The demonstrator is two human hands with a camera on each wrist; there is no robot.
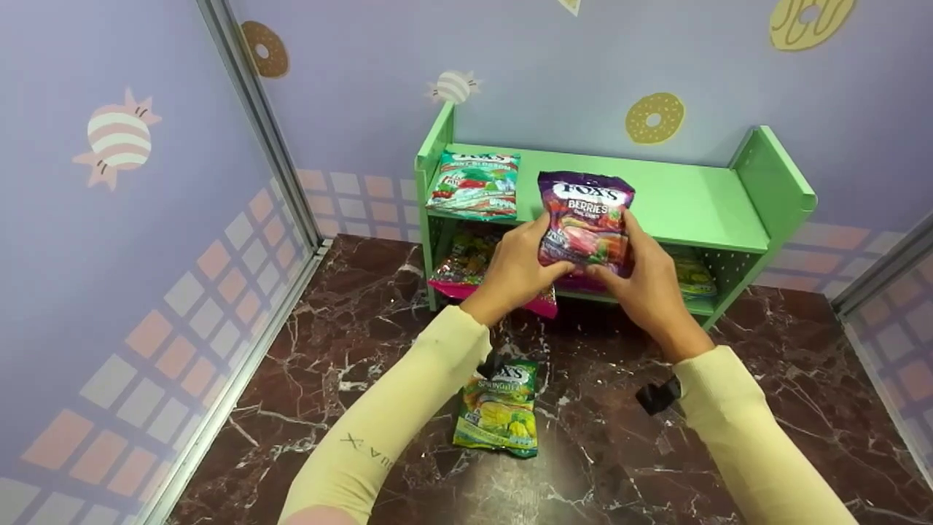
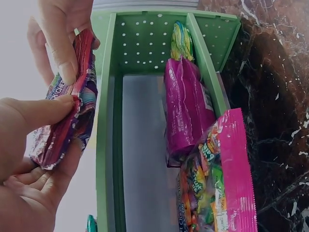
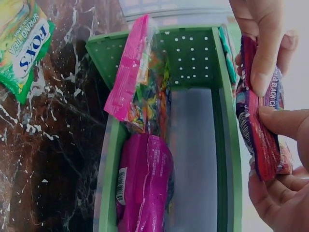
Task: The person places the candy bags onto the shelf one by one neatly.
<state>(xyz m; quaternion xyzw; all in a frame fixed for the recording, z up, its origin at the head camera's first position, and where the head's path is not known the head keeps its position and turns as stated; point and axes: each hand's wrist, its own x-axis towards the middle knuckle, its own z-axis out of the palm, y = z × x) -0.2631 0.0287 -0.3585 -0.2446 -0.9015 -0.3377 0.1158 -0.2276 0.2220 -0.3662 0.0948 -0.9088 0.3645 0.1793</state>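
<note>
A purple bag of Fox's Berries candy [image 1: 585, 219] is held upright between both hands, in front of the green shelf's upper board. My left hand [image 1: 519, 266] grips its left side and my right hand [image 1: 649, 273] its right side, thumbs near the bottom edge. In the left wrist view the candy bag [image 2: 67, 111] shows edge-on, fingers and thumbs pinching it. A teal Fox's bag [image 1: 475, 186] rests on the upper board, left of the held bag. On the floor below the left forearm lies a green Fox's Spring Tea bag [image 1: 499, 412].
The green shelf [image 1: 700, 197] stands against the wall. Its lower level holds a magenta bag [image 2: 186, 111], a clear candy bag with a pink edge [image 2: 212, 179] jutting past the front, and a yellow-green bag [image 1: 692, 275]. Dark marbled floor [image 1: 350, 379] lies in front.
</note>
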